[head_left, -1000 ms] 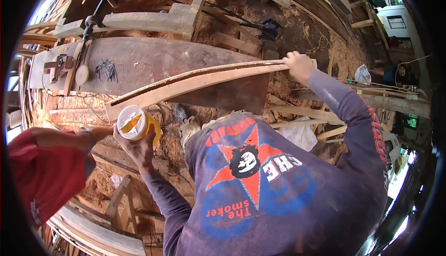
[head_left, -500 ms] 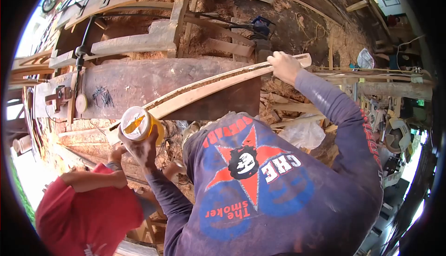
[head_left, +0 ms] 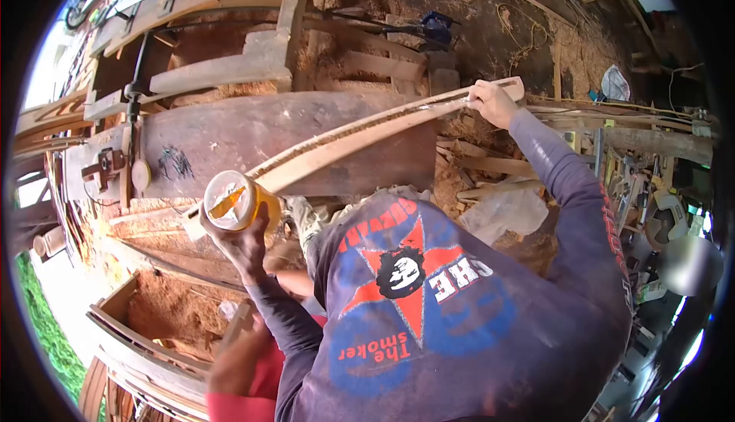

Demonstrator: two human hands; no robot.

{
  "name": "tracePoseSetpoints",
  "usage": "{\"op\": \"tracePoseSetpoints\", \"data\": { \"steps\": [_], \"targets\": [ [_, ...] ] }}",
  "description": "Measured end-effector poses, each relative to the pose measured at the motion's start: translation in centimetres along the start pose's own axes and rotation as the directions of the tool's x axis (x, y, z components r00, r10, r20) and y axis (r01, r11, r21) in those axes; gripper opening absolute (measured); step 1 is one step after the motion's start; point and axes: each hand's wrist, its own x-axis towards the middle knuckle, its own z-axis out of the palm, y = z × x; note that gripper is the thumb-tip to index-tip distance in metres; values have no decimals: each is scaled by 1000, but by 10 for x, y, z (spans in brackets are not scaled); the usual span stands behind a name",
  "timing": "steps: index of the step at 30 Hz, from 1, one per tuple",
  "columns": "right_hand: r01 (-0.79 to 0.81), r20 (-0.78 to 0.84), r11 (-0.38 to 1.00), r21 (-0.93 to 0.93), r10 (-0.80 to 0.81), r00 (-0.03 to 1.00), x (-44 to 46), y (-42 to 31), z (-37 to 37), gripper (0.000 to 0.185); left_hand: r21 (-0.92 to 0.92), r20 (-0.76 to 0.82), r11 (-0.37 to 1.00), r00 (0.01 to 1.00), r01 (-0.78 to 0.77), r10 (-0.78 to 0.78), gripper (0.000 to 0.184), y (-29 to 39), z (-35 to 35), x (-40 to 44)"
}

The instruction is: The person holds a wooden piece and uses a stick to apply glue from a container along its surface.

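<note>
In the head view, my left hand (head_left: 243, 244) is wrapped round an open plastic jar (head_left: 264, 206), whose whitish inside has an amber patch. A long curved wooden strip (head_left: 337, 158) with a dark rough groove lies slantwise across a brown board (head_left: 230, 127). The jar is over the strip's near left end. Close to the strip's far right end, my right hand (head_left: 494, 104) has its fingers pinched together at the groove. Whatever they hold, if anything, is hidden. Just left of those fingertips the groove looks shiny and wet.
A person in a red shirt (head_left: 268, 361) is beside my left arm, partly hidden by it. A wooden box of sawdust (head_left: 115, 330) stands at lower left. A long bar clamp (head_left: 132, 89) crosses the board's left end. Timber frames, sawdust and a plastic bag (head_left: 501, 215) lie around.
My right hand has slid rightward along the strip, and a shiny stretch shows behind its fingers. The person in red has moved right, uncovering the sawdust box. My left hand still holds the jar.
</note>
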Motion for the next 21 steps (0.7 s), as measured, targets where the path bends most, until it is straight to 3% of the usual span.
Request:
{"op": "tracePoseSetpoints", "data": {
  "steps": [5, 7, 12, 16, 17, 18, 19, 20, 21],
  "targets": [
    [-140, -11, 982, 130, 142, 990, 20, -8, 17, 15, -108, 89, 993, 994, -53, 63, 99, -10, -19, 51],
    [-278, -89, 960, 35, 280, 956, 21, -14, 17, 17, -86, 120, 993, 989, -77, 87, 98, -9, -30, 73],
    [-457, -262, 868, -194, 403, 877, 1, -42, 7, 10, -61, 209, 991, 969, -120, 130, 96, -18, -46, 116],
    [-479, -337, 820, -314, 376, 863, -14, -33, 26, 13, -73, 341, 993, 934, -90, 110, 100, -49, -50, 142],
    [-544, -275, 750, -376, 470, 839, -4, -73, 14, 13, -161, 391, 987, 916, -31, 93, 103, -59, -50, 148],
    [-493, -153, 715, -496, 487, 860, 2, -83, 11, 14, -201, 419, 977, 895, -73, 153, 103, -62, -49, 155],
    [-567, -219, 699, -435, 529, 820, 8, -122, 1, 15, -271, 401, 958, 894, -91, 198, 99, -68, -42, 157],
    [-496, -165, 707, -504, 484, 859, 8, -99, 18, 15, -345, 428, 937, 897, 47, 112, 98, -39, -36, 152],
    [-475, -153, 692, -544, 475, 866, 23, -147, -1, 18, -329, 447, 943, 873, -44, 197, 99, -44, -31, 161]
  ]
}}
